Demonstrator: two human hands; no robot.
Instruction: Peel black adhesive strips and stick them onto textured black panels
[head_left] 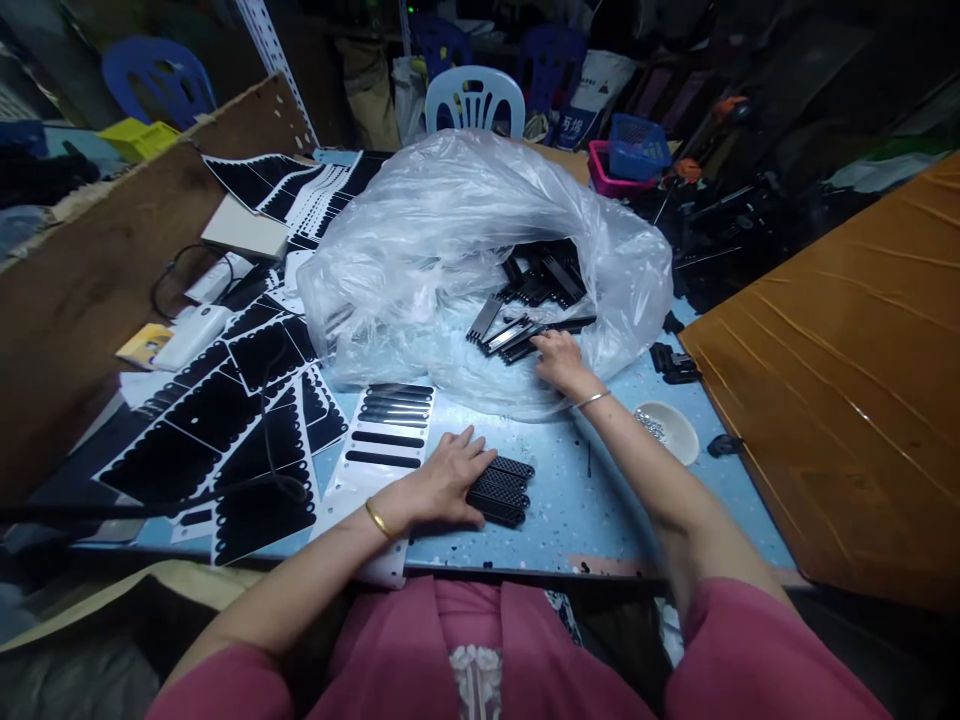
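Several black textured strips (504, 490) lie side by side on the blue table near its front edge. My left hand (450, 480) rests on their left ends with its fingers spread. At the mouth of a large clear plastic bag (450, 220), my right hand (561, 362) touches the black parts (517, 335) there, its fingers bent; whether they grip one is too small to tell. More black pieces (551, 275) are heaped inside the bag. Left of my left hand lies a white sheet with black adhesive strips (386, 440).
Black sheets (262, 470) cover the table's left side beside a wooden board (135, 210). At the right are a white dish of small metal parts (679, 430), black clips (675, 363) and a large orange-brown panel (847, 380). Baskets (637, 150) and a chair (475, 95) stand behind.
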